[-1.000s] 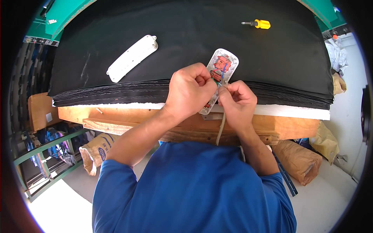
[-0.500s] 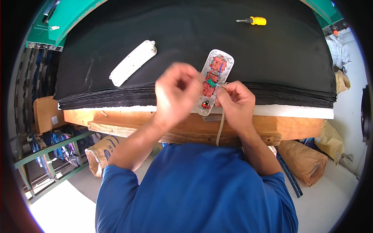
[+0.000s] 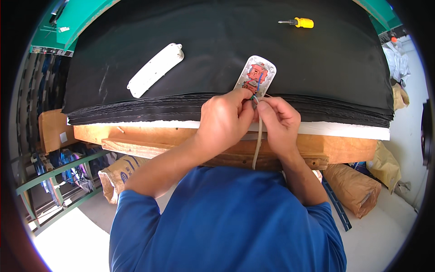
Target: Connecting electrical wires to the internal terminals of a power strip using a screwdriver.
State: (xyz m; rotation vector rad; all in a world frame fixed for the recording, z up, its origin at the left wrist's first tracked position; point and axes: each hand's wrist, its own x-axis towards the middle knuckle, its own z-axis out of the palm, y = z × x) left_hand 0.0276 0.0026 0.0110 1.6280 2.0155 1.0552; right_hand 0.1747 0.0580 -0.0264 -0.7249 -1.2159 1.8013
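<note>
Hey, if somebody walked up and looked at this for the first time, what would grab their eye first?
Probably the opened power strip with its orange insides bared, lying at the near edge of the black mat, where the left hand and right hand pinch its wires and grey cord. Next, the white cover lying apart to the left, and the yellow-handled screwdriver at the far side.

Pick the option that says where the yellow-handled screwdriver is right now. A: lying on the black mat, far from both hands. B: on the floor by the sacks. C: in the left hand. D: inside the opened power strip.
A: the screwdriver lies alone on the far part of the black mat, while the left hand and right hand work at the wires of the opened power strip.
</note>
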